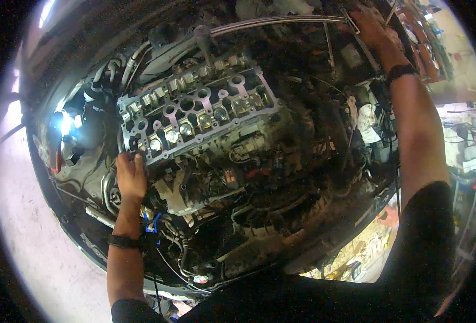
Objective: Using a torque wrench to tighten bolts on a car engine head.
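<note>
My left hand [133,175] is closed on the near left corner of a silver cylinder head [197,139], which sits at an angle over a dark, grimy engine block [238,161]. Open bores and round valve parts show along its top. At the upper right my right hand [372,35] is closed on a thin metal piece [353,24] beside a long silver bar [281,20] across the back of the engine bay. Part of what its fingers hold is too dark to make out.
A bright work lamp [64,124] shines at the left of the bay among hoses. A white crumpled cloth or bag [366,121] lies at the right. A blue part [153,223] sits below my left hand. Cluttered shelving [424,37] stands beyond the car's right side.
</note>
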Demonstrator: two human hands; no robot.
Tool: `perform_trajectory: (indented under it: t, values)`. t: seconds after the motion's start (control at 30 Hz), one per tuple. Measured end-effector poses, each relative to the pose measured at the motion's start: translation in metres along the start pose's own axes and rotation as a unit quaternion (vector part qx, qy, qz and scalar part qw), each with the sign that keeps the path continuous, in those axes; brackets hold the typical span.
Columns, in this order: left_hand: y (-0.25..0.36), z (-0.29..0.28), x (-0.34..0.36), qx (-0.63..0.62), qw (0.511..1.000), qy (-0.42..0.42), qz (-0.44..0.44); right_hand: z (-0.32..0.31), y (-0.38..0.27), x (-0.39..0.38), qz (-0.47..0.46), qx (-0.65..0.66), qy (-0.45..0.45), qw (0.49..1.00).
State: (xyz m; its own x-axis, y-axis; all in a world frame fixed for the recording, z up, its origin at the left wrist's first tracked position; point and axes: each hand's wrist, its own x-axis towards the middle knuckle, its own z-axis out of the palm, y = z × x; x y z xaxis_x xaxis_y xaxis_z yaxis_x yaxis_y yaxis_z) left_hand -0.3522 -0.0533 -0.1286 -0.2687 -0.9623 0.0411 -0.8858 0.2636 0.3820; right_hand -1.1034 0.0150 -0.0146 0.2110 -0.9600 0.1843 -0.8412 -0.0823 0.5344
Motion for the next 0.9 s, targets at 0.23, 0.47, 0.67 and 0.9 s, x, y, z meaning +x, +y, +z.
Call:
perform_trajectory:
  t: [0.23, 0.47, 0.67, 0.9]
  values:
    - [0.000, -0.001, 0.002, -0.018, 1.000, 0.000, 0.013, -0.031, -0.019, 0.048, 0.249, 0.150, -0.322, 0.901]
    - [-0.004, 0.002, 0.000, -0.026, 1.000, 0.012, -0.007, -0.063, -0.045, 0.054, 0.273, 0.195, -0.249, 0.909]
    - [-0.005, -0.001, -0.001, -0.016, 1.000, -0.007, -0.010, -0.010, -0.018, 0.050, 0.172, 0.162, -0.238, 0.942]
    - [0.002, -0.001, -0.001, -0.050, 0.999, 0.001, -0.010, 0.015, 0.007, 0.074, 0.096, 0.204, -0.214, 0.950]
